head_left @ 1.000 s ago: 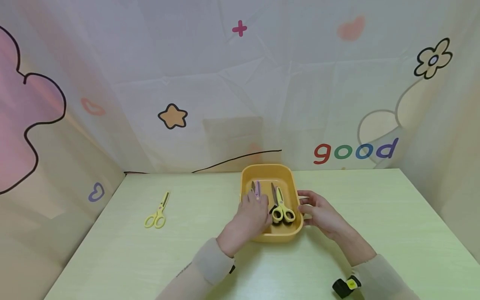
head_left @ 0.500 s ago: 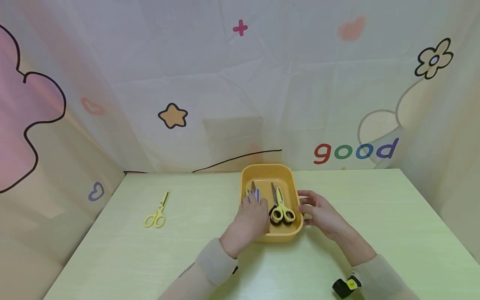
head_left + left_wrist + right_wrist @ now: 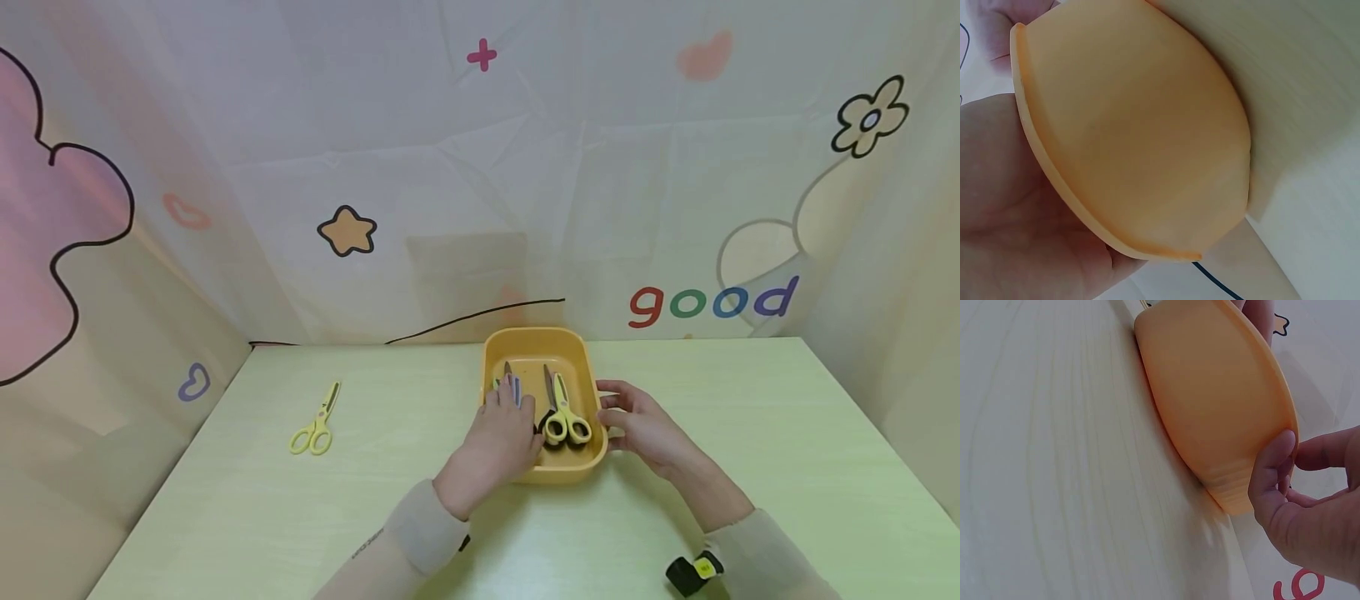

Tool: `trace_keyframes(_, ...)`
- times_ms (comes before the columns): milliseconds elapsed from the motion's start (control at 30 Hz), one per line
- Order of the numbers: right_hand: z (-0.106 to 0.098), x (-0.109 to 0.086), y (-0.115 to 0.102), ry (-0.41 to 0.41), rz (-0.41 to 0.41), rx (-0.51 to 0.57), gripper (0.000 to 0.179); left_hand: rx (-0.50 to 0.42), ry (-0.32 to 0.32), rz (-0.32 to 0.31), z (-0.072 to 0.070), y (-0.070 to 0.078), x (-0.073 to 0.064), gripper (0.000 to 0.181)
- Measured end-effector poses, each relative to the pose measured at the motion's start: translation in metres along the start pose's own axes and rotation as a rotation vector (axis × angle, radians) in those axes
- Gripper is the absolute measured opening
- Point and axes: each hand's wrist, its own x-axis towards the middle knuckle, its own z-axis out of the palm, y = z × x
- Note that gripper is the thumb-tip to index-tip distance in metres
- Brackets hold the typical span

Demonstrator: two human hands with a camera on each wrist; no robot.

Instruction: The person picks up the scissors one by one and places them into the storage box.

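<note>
My left hand (image 3: 497, 437) reaches over the front left of the yellow tray (image 3: 558, 476), gripping scissors with a bluish-purple blade (image 3: 517, 391) that shows between fingers and thumb; their handles are hidden. A dark scissor blade (image 3: 507, 367) pokes out beyond my fingertips. Beside that hand, yellow scissors (image 3: 562, 408) lie over black-handled scissors (image 3: 549, 384) in the tray. At the tray's right side, my right hand (image 3: 637, 427) pinches the rim; the right wrist view shows a fingertip (image 3: 1282, 442) against the outer wall. In the left wrist view the tray wall (image 3: 1135, 125) covers most of the fingers.
Another pair of yellow scissors (image 3: 322, 417) lies on the light wooden table (image 3: 405, 400), left of the tray. A printed curtain (image 3: 450, 167) hangs behind the table's back edge. Under the right sleeve is a small black device (image 3: 683, 575).
Inside the tray, my left hand has shifted slightly, and the purple-bladed scissors have moved a little toward me. My right hand stays at the rim.
</note>
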Motion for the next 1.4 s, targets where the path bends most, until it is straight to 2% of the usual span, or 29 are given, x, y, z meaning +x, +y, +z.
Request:
trace_keyframes(300,-0.001,0.0,0.0,0.0,-0.001,-0.001,0.058,-0.075,0.029,0.044,0.002,-0.006,-0.001,0.042)
trace_keyframes(400,-0.001,0.0,0.0,-0.002,-0.003,-0.003,0.058,-0.08,0.072,0.081,0.001,-0.009,-0.003,0.034)
trace_keyframes(533,-0.001,0.0,0.0,-0.006,-0.009,0.001,0.058,-0.106,0.162,0.123,0.0,-0.017,-0.006,0.021)
trace_keyframes(633,-0.001,0.0,-0.001,-0.003,-0.008,-0.001,0.057,-0.131,0.215,0.148,0.001,-0.023,-0.007,0.017)
trace_keyframes(833,0.0,-0.001,-0.001,-0.005,-0.002,0.0,0.057,-0.17,0.266,0.181,0.001,-0.03,-0.013,0.016)
trace_keyframes(1033,0.0,0.0,-0.001,-0.005,-0.001,0.003,0.057,-0.24,0.273,0.186,-0.002,-0.042,-0.016,0.02)
trace_keyframes(1400,-0.001,0.002,0.001,0.002,0.004,-0.001,0.058,-0.269,0.27,0.143,0.005,-0.073,-0.019,0.023)
